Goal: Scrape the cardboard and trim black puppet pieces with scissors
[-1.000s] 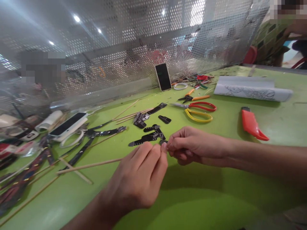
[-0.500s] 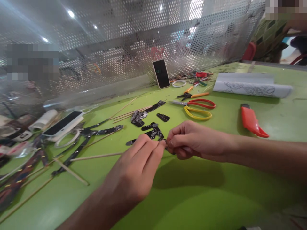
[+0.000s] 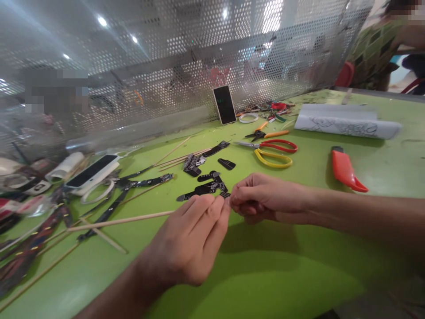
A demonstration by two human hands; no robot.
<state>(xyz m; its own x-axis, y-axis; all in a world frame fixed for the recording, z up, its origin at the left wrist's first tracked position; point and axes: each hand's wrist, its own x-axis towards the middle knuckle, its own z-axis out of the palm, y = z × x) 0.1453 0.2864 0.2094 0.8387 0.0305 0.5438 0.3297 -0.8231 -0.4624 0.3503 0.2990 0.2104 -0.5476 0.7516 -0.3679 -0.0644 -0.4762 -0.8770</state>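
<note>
A thin wooden stick (image 3: 122, 221) runs out leftward from under my left hand (image 3: 195, 239), whose fingers are closed on it. Its other end is hidden behind the knuckles. Fingertip to fingertip with that hand, my right hand (image 3: 254, 197) is closed in a pinch; whatever lies between its fingers is hidden. Just beyond both hands lie black cut-out pieces with white line drawings (image 3: 212, 184). Farther back are a piece with a skull-like drawing (image 3: 195, 164) and a small black piece (image 3: 226, 164).
Scissors (image 3: 274, 153), orange-handled pliers (image 3: 265, 134) and a red cutter (image 3: 347, 170) lie to the right, near rolled paper (image 3: 345, 124). A phone (image 3: 224, 105) leans at the back. Black jointed strips (image 3: 124, 188), sticks and another phone (image 3: 93, 170) crowd the left. A person sits far right.
More of the stick now sticks out to the left of my left hand, its far end crossing the other stick there. Both hands stay close together, and the view has shifted slightly.
</note>
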